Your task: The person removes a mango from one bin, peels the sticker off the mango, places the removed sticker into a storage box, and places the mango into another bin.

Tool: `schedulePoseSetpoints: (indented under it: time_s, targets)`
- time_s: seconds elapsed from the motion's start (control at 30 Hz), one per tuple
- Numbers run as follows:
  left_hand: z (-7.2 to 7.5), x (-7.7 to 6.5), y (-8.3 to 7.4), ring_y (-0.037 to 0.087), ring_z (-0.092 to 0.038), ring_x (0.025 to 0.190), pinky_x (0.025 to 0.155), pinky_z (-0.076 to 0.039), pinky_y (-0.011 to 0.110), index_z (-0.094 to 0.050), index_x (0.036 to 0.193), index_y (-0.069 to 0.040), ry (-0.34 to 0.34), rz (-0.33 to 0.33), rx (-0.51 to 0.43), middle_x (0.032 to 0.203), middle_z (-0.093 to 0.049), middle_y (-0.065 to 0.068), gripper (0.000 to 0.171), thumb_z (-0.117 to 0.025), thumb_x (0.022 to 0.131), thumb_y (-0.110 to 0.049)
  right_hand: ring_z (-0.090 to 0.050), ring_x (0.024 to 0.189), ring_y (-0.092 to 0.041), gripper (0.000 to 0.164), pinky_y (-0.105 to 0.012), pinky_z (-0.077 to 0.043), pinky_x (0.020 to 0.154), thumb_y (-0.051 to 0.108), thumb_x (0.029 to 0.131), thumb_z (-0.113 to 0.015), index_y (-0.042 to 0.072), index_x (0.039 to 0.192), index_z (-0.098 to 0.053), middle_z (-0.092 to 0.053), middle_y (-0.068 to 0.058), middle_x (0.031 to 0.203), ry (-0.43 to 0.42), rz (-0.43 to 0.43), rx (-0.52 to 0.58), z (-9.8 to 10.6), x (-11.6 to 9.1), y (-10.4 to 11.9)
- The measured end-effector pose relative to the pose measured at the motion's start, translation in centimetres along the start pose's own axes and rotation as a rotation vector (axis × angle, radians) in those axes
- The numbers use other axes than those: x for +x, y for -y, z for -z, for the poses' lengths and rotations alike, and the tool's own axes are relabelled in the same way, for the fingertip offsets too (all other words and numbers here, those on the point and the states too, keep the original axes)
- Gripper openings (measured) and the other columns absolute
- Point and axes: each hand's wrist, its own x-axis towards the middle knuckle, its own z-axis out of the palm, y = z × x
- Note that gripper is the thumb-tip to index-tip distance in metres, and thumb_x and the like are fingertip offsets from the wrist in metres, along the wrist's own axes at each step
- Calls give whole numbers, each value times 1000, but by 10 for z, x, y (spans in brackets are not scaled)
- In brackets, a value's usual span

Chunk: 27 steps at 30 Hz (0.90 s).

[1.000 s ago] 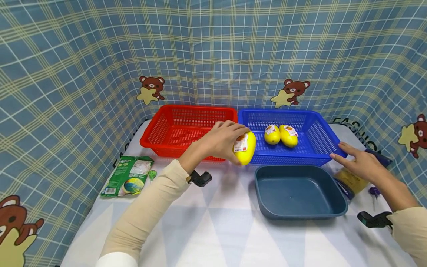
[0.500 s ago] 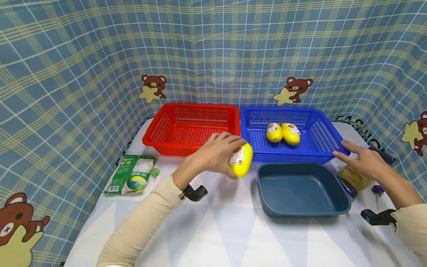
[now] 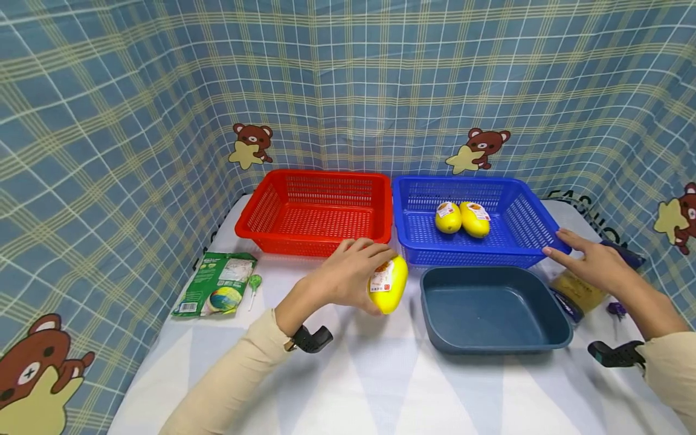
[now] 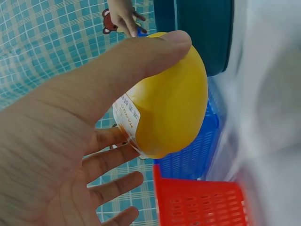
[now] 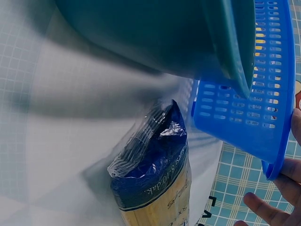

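So we've got a pretty crowded white table (image 3: 337, 374) here. At the back, a red basket (image 3: 312, 248) stands beside a blue basket (image 3: 467, 258), with two labelled mangoes (image 3: 462, 219) lying side by side in the blue one. Right in front of that is a dark blue-grey tub (image 3: 492, 311), and from the right wrist we can see it blocking part of the basket's wall.

Over on the left we spot a green bag (image 3: 216, 284) lying flat with a green lollipop (image 3: 255, 281) next to it. On the right there's a gold and navy packet (image 5: 155, 183) near the tub, partly hidden from the head camera by the right hand (image 3: 595, 261), plus a purple lollipop (image 3: 617, 309).

Now the hands. Our left hand (image 3: 348, 275) has a firm-looking hold on a yellow mango (image 3: 393, 289), held above the table in front of the red basket's right end and left of the tub. The thumb lies across the fruit, two fingers meet it on the label side, and the other two stick out apart from it. Our right hand reaches forward, palm down, relaxed fingertips resting on the blue basket's near right corner rather than wrapped round it.
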Motion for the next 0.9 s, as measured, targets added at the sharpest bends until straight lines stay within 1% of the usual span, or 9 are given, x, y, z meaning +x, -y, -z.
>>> schedulePoseSetpoints:
  time_s: [0.13, 0.47, 0.63, 0.9]
  targets:
    - [-8, -5, -1, 21, -38, 132, 107, -33, 44, -45, 150, -18, 7, -3, 5, 148, -48, -1, 100, -85, 66, -57, -14, 128, -72, 87, -85, -21, 87, 60, 101, -41, 1, 157, -9, -4, -37, 154, 4, 2, -3, 2, -1, -1]
    - [-31, -18, -3, 23, -39, 134, 108, -33, 45, -44, 151, -18, 31, 22, 7, 150, -47, 0, 104, -84, 65, -61, -13, 129, -71, 87, -85, -19, 87, 60, 101, -41, 1, 157, -9, -1, -35, 156, 11, 3, 12, 1, -1, 1]
    - [-41, -21, -4, 23, -38, 136, 111, -30, 46, -44, 151, -18, 32, 27, 11, 149, -48, 0, 104, -84, 65, -62, -13, 129, -71, 87, -85, -20, 87, 59, 101, -41, 2, 157, -8, -1, -35, 156, 3, 7, 14, -3, -1, -1]
    - [-53, -23, -5, 24, -38, 136, 112, -30, 49, -44, 151, -20, 40, 42, 35, 150, -47, 0, 106, -87, 63, -61, -11, 129, -71, 86, -86, -19, 87, 59, 102, -40, 1, 157, -7, 0, -35, 156, -2, 16, 16, -4, -2, -1]
